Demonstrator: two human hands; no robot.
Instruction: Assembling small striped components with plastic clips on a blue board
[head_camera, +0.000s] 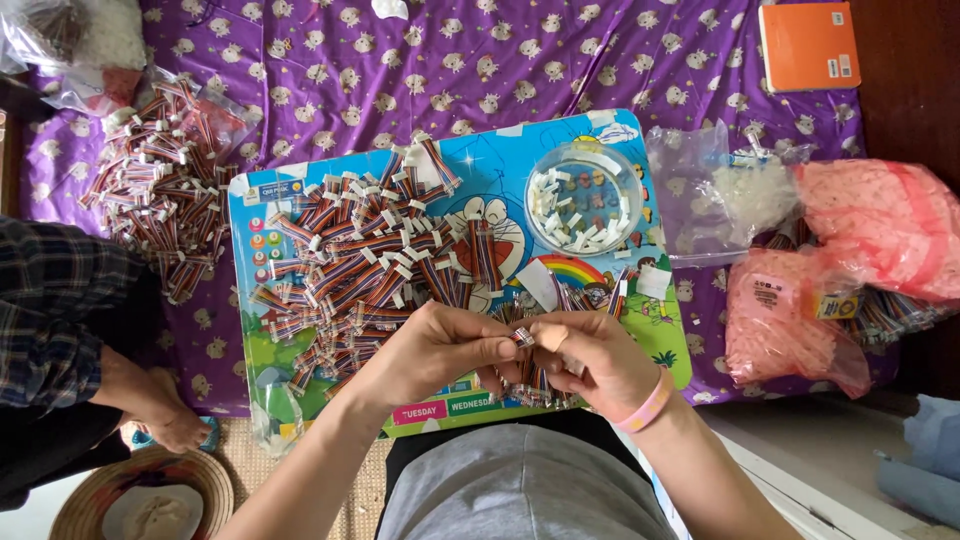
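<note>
Both hands meet at the near edge of a blue cartoon-printed board (610, 130) that lies on a purple patterned cloth (420, 60). The left hand (435, 350) is closed in a pinch, thumb and forefinger gripping one end of a small striped ribbon-cable piece (522, 337). The right hand (600, 365), with a pink wristband (648, 405), is curled about the other end of the same piece, its taped thumb pressed against it. The piece sits between the two hands, just above the board's near edge; its connector end appears white, though the detail is too small to confirm. More cable ends show under the right hand's fingers.

A heap of like cable pieces (360, 265) covers the left half of the board. A round clear dish (585, 197) of small white connectors stands at the board's far right corner. A second cable heap (165, 190) lies on the cloth to the left. Clear and pink plastic bags (880, 225) lie to the right, and an orange book (808, 45) beyond them. Another person's plaid sleeve (50, 300) shows at the left edge.
</note>
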